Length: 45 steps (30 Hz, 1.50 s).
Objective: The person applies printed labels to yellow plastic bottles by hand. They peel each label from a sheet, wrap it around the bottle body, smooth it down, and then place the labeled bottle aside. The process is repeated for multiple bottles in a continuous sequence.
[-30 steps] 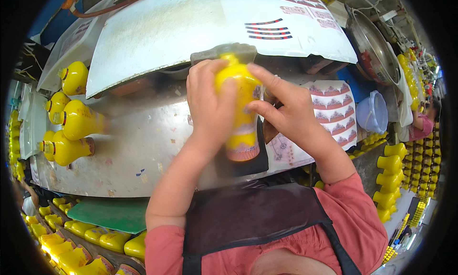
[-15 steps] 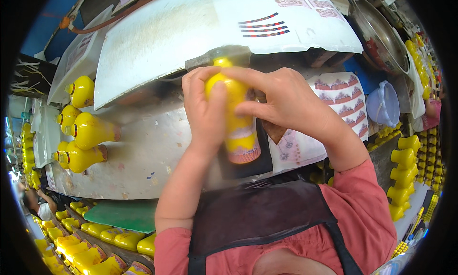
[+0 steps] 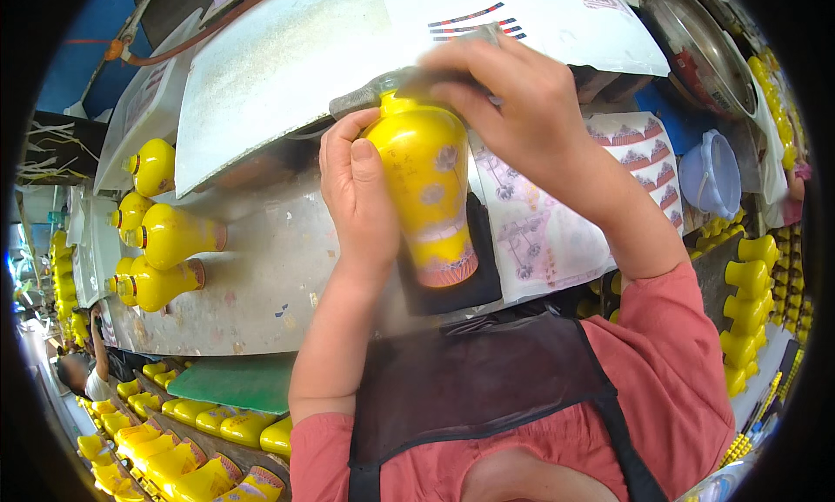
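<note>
A glossy yellow vase [image 3: 417,176] with pink-purple floral decals and a patterned pink base band lies tilted in front of me, its narrow neck pointing away. My left hand [image 3: 357,176] is closed round its left shoulder, thumb on the surface. Beyond the vase's right shoulder, my right hand [image 3: 517,80] is raised with bent fingers, blurred by motion. Something dark shows at its fingers; I cannot make out what. Behind the neck lies a grey padded support [image 3: 357,100]. A black cloth [image 3: 483,250] lies under the vase's base.
Several yellow vases [image 3: 178,237] lie at the left of the metal table [image 3: 261,302]. A white board [image 3: 278,76] at the back carries dark decal strips [image 3: 465,15]. Decal sheets [image 3: 557,232], a lilac bucket [image 3: 709,176] and a metal basin [image 3: 696,50] are on the right.
My right hand has left the vase and moved up toward the strips on the board. My left hand keeps its hold, and the vase's decorated front now shows more fully.
</note>
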Tool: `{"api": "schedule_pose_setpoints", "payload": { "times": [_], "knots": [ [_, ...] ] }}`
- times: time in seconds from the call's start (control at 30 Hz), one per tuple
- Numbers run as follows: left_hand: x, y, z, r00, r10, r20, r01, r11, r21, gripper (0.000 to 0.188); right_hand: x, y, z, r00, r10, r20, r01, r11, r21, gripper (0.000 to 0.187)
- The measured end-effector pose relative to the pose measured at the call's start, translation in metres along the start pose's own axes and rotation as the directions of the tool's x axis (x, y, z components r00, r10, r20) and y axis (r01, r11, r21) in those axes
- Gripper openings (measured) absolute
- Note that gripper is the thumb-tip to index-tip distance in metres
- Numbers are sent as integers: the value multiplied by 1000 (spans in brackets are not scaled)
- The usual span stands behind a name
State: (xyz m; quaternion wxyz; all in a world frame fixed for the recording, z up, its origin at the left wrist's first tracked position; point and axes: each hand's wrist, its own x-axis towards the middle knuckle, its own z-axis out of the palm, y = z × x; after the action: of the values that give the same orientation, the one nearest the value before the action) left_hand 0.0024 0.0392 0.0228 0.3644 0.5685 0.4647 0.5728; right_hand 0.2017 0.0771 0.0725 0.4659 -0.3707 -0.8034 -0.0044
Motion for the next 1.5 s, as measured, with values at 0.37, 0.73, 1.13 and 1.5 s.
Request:
{"api": "schedule_pose_setpoints", "payload": {
  "times": [0.37,0.73,1.13,1.5],
  "knots": [
    [-6,-2,7,957,-284,51,276,846,-457,47,-60,-35,-1,980,-175,97,172,984,41,40],
    [-8,-8,8,945,-327,-22,310,915,-258,52,-64,-44,-3,993,-91,68,78,982,174,22],
    [-12,-11,2,774,-576,262,582,486,-652,74,-108,-38,8,956,277,94,-284,801,528,24],
    [-16,28,-11,876,-396,277,469,561,-682,81,-100,-58,-2,989,113,91,-130,969,210,36]
  ]
}}
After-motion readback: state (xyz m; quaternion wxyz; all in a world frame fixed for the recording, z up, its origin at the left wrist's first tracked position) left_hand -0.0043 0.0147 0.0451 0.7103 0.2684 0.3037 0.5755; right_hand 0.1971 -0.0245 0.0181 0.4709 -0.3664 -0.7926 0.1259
